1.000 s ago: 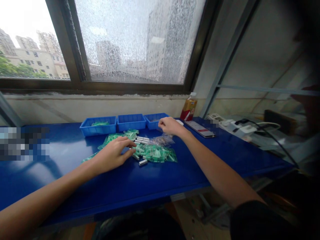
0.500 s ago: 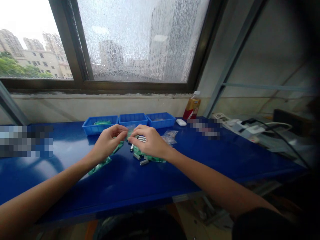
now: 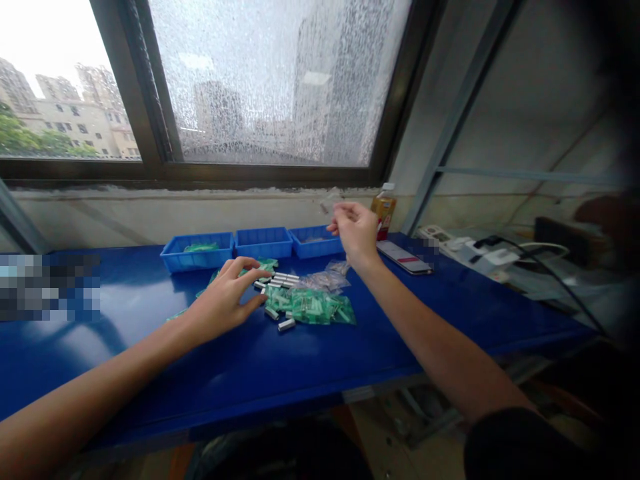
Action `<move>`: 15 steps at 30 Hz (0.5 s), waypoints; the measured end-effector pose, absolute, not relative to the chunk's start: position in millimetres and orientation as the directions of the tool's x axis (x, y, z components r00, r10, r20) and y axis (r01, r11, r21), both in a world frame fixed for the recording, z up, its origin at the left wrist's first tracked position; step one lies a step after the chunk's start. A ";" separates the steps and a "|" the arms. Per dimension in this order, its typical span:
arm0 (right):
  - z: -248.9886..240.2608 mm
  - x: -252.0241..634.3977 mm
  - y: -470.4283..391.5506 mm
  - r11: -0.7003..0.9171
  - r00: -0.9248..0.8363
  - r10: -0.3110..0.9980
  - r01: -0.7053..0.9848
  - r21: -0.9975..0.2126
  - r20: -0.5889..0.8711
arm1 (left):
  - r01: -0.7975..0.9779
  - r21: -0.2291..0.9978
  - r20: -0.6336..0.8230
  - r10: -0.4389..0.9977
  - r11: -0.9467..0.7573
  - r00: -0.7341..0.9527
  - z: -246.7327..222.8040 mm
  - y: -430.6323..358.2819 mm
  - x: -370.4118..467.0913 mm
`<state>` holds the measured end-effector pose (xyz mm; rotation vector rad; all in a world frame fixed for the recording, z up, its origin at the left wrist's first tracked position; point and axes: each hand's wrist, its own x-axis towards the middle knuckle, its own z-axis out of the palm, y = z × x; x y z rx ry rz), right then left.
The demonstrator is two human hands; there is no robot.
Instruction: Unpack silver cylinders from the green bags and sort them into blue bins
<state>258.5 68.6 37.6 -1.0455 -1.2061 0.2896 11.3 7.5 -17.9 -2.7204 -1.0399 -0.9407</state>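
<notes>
My right hand (image 3: 356, 230) is raised over the right-hand blue bin (image 3: 315, 250), fingers pinched on a small clear plastic bag (image 3: 331, 200) with something small and dark inside. Low over the table, my left hand (image 3: 234, 293) has its thumb and fingers apart beside a heap of silver metal cylinders (image 3: 285, 280) and green plastic bags (image 3: 313, 307); nothing shows in its grasp. More clear bags (image 3: 325, 280) lie behind the green ones. Loose cylinders (image 3: 287, 325) rest at the front of the heap.
A left bin (image 3: 197, 260) holding green bags and a middle bin (image 3: 264, 245) stand along the wall. To the right are a drink bottle (image 3: 384, 207), a phone (image 3: 405, 258) and a power strip with cables (image 3: 480, 257). The blue table (image 3: 320, 367) ends at the front.
My right hand has moved up and right from the heap, carrying the clear bag. My left hand has shifted slightly right to the cylinders, its fingers now apart.
</notes>
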 end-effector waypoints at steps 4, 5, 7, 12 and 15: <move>41.8 299.3 88.3 0.500 0.481 0.409 0.593 -0.631 0.776 | 0.620 0.127 0.529 0.582 -0.774 0.617 -17.9 2.9 13.6; 40.3 304.3 90.5 0.460 0.453 0.393 0.657 -0.597 0.800 | 0.620 0.120 0.521 0.581 -0.776 0.626 -17.6 1.8 14.1; 35.9 308.3 92.1 0.359 0.340 0.462 0.773 -0.523 0.819 | 0.615 0.112 0.504 0.578 -0.780 0.641 -17.2 0.3 14.8; 31.3 299.2 79.5 0.236 -0.151 0.924 0.948 -0.214 0.352 | 0.594 0.123 0.476 0.573 -0.795 0.668 -16.6 0.2 14.8; 34.0 289.6 65.4 0.335 -0.345 0.937 0.933 -0.132 -0.061 | 0.587 0.121 0.462 0.568 -0.801 0.681 -16.4 0.1 15.0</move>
